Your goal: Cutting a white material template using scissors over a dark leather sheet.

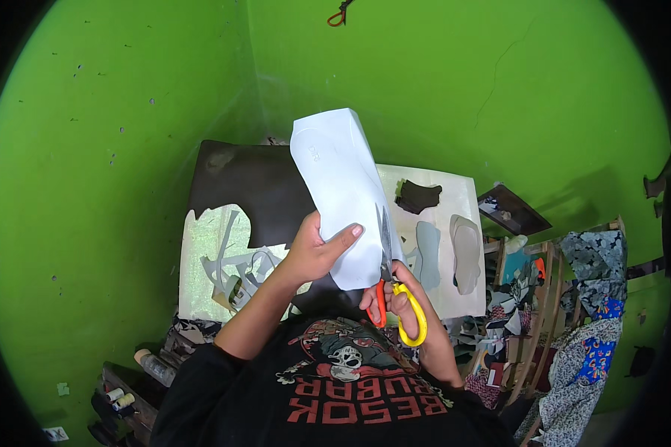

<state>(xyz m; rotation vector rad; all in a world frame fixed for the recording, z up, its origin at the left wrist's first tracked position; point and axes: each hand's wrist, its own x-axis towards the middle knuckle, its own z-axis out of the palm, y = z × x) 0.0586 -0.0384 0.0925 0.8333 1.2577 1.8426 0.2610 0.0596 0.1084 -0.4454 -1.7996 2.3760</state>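
My left hand (pixel 319 249) grips a white sheet (pixel 335 171) along its left side, thumb lying on top and the other fingers hidden beneath. A faint curved outline shows on the sheet. In my right hand (pixel 397 302) is a pair of scissors (pixel 411 316) with one yellow and one red handle loop. Their blades point away from me and meet the sheet's right edge near its lower end; how far they are parted is hard to make out. Both hands are held above the work table.
On the pale table (pixel 455 201) lie a dark brown sheet (pixel 253 186), grey sole-shaped pieces (pixel 428 253), a stack of beige soles (pixel 466 257) and small dark pieces (pixel 419 195). Thin offcut strips (pixel 235 261) lie at left. A wooden rack (pixel 540 328) with fabric scraps stands at right, thread spools (pixel 119 398) lower left.
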